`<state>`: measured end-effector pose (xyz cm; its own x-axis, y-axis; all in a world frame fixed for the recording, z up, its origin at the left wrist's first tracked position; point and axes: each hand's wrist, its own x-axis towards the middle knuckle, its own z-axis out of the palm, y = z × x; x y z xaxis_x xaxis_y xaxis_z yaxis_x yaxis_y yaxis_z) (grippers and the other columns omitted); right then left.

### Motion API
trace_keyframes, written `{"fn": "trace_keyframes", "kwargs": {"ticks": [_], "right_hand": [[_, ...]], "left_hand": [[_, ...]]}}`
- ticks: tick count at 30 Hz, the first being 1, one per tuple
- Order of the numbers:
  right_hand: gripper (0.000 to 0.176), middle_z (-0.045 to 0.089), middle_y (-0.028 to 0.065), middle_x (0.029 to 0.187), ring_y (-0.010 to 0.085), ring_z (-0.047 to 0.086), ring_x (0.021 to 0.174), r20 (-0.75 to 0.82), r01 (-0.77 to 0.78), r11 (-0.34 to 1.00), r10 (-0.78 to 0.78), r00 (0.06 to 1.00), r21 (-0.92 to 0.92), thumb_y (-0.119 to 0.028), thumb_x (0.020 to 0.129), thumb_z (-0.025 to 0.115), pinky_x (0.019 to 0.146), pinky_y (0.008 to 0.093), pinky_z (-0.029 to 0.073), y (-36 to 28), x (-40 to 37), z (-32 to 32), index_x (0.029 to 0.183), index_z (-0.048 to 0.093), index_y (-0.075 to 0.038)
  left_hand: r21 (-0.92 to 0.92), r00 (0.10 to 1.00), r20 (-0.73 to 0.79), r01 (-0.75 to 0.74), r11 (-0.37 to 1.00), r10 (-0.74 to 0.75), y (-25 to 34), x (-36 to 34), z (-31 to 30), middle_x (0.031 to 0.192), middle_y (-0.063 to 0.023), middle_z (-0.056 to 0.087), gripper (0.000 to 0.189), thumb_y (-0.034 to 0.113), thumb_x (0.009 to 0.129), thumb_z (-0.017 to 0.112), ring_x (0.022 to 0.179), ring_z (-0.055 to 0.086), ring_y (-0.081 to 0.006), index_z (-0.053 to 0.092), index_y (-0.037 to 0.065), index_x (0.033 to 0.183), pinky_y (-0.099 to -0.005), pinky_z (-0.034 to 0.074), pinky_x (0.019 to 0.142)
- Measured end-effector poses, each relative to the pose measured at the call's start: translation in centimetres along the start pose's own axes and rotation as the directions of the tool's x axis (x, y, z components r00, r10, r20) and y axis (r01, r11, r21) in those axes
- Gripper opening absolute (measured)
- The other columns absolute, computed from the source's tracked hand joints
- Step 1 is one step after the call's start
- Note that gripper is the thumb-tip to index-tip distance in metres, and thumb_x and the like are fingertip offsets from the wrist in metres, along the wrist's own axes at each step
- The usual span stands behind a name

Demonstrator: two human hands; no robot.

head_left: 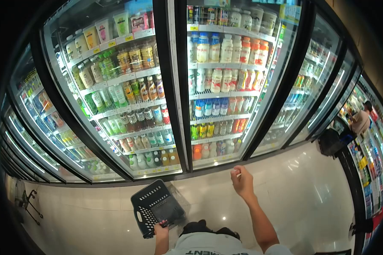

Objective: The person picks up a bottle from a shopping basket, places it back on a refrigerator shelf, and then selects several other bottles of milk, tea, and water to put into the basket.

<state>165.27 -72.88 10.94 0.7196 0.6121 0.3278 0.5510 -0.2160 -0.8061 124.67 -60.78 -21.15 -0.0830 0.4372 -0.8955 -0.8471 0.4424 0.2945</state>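
My left hand (161,230) grips the rim of a black plastic shopping basket (155,207) held low in front of me; the basket looks empty. My right hand (241,181) is raised in front of the glass fridge doors (225,85), fingers curled around a small white object that is too small to identify. The hand is close to the lower part of the right-hand door but not touching it. Behind the glass stand shelves of bottled drinks (225,51) in many colours.
A row of closed glass-door coolers curves left (34,127) and right (315,85). The floor is pale glossy tile (310,187). Another person (361,121) stands far down the aisle on the right beside more shelves. A small trolley frame (27,204) sits at the left.
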Motion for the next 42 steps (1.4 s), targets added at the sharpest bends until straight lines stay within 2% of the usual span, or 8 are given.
{"fn": "trace_keyframes", "kwargs": {"ticks": [7,12,15,19,25,30,38,42], "right_hand": [[0.019,0.061,0.0076,0.068,0.0121,0.058,0.052,0.172,0.106,0.989,-0.122,0.978,0.099,-0.015,0.084,0.061,0.049,0.026,0.044,4.7,4.6,-1.6,0.095,0.057,0.0],[0.021,0.06,0.0069,0.07,0.0118,0.058,0.052,0.272,0.211,0.954,-0.266,0.925,0.215,-0.018,0.086,0.059,0.047,0.0266,0.045,6.2,8.1,0.8,0.098,0.056,-0.001],[0.025,0.063,0.0114,0.071,0.0199,0.06,0.057,0.338,0.195,0.922,-0.311,0.888,0.336,-0.018,0.083,0.061,0.054,0.0323,0.045,2.6,10.7,1.3,0.1,0.055,-0.001],[0.032,0.064,0.0107,0.079,0.0173,0.06,0.06,0.342,0.353,0.891,-0.438,0.831,0.286,-0.019,0.083,0.062,0.057,0.0302,0.047,-2.6,15.4,2.1,0.106,0.053,0.0],[0.063,0.062,0.0164,0.098,0.0227,0.063,0.077,0.182,0.409,0.861,-0.473,0.862,0.302,-0.04,0.078,0.067,0.072,0.0333,0.049,-9.2,25.5,7.1,0.12,0.047,0.002],[0.078,0.062,0.0226,0.099,0.0331,0.061,0.092,0.03,0.475,0.88,-0.474,0.88,-0.018,-0.058,0.073,0.062,0.081,0.0395,0.047,-13.7,33.8,12.3,0.115,0.048,0.007],[0.057,0.062,0.0285,0.086,0.0443,0.06,0.085,-0.068,0.458,0.771,-0.538,0.84,-0.442,-0.052,0.084,0.048,0.079,0.0476,0.045,-13.5,36.6,16.4,0.088,0.059,0.004],[0.058,0.062,0.028,0.089,0.0434,0.059,0.089,-0.078,0.445,0.785,-0.523,0.849,-0.432,-0.053,0.084,0.046,0.081,0.0462,0.045,-13.8,36.0,16.0,0.09,0.059,0.004]], "left_hand": [[-0.026,0.986,0.011,0.164,0.986,-0.163,-6.4,-0.5,-6.9,0.067,-0.0076,0.045,0.018,0.022,0.086,0.037,0.054,0.042,-0.0164,0.044,0.006,0.083,-0.0307,0.044,0.054],[-0.183,0.989,-0.128,0.05,0.982,-0.074,-5.5,-0.7,-12.5,0.062,-0.0063,0.046,0.014,0.017,0.084,0.037,0.047,0.045,-0.0173,0.047,0.008,0.087,-0.0341,0.047,0.052],[-0.125,0.996,0.086,0.0,0.992,0.011,-5.7,-3.0,-11.0,0.083,-0.0112,0.052,0.017,0.013,0.085,0.036,0.062,0.051,-0.0236,0.047,0.004,0.095,-0.0421,0.047,0.06],[0.03,0.994,0.015,-0.106,0.994,0.105,-5.5,-7.1,-6.9,0.106,-0.0164,0.054,0.035,0.007,0.08,0.036,0.09,0.057,-0.0336,0.048,0.003,0.113,-0.053,0.048,0.069],[-0.012,0.981,-0.15,-0.128,0.992,0.125,-4.7,-9.9,-4.3,0.093,-0.0183,0.052,0.031,0.007,0.079,0.038,0.075,0.053,-0.0338,0.048,0.002,0.107,-0.0536,0.048,0.059],[-0.057,0.961,-0.142,-0.247,0.967,0.237,-0.6,-7.7,-5.3,0.065,-0.0116,0.049,0.008,0.0,0.075,0.043,0.053,0.052,-0.0284,0.049,-0.001,0.08,-0.0473,0.05,0.054],[0.112,0.895,-0.276,-0.331,0.937,0.35,7.0,-6.4,-9.2,0.063,-0.0111,0.051,0.006,0.002,0.076,0.048,0.047,0.054,-0.0229,0.047,-0.004,0.079,-0.0354,0.048,0.042],[0.462,0.626,-0.301,-0.565,0.684,0.72,6.3,-7.0,-9.8,0.068,-0.0163,0.053,0.013,0.005,0.08,0.047,0.042,0.054,-0.0233,0.042,-0.007,0.082,-0.0336,0.048,0.039]]}}
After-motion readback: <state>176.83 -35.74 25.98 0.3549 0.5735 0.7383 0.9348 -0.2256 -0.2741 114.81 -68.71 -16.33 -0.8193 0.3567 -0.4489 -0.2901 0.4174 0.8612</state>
